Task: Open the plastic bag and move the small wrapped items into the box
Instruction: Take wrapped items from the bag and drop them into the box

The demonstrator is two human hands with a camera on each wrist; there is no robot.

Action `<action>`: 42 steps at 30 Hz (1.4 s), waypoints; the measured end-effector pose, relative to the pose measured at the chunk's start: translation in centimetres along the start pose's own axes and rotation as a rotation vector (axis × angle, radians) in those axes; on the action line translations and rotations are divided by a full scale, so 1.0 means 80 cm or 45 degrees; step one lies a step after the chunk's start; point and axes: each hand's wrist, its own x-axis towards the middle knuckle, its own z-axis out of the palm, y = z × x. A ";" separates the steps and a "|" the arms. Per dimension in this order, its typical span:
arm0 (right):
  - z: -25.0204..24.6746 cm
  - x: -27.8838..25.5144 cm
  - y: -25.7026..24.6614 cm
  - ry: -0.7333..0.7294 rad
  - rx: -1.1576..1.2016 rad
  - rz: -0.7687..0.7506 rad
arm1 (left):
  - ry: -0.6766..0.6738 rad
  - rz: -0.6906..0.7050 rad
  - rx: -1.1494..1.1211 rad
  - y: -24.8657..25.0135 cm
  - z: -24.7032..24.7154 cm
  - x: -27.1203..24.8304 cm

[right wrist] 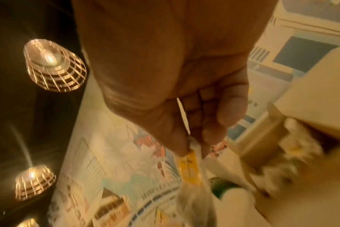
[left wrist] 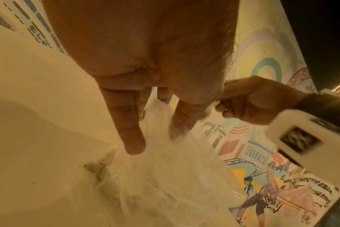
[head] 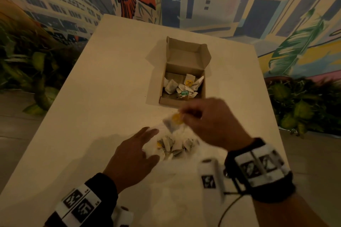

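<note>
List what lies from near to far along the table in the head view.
Plastic bag with wrapped items under the left hand → wrapped item pinched in the right hand → open box holding more items.

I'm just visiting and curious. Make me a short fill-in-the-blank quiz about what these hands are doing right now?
1. The right hand pinches a wrapped item with a ____ label.
2. The left hand rests on the plastic ____.
3. The cardboard box stands with its lid ____.
4. Wrapped items already lie inside the ____.

Missing words: yellow; bag; open; box
</note>
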 end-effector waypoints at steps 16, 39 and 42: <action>0.010 0.148 0.089 0.217 -0.089 0.561 | 0.021 -0.074 -0.017 -0.005 -0.002 -0.009; 0.135 -0.007 0.042 0.122 -0.120 0.427 | 0.042 0.030 -0.042 0.011 0.004 -0.006; 0.145 -0.014 0.038 -0.057 -0.290 0.271 | 0.042 0.027 -0.074 0.012 0.004 -0.007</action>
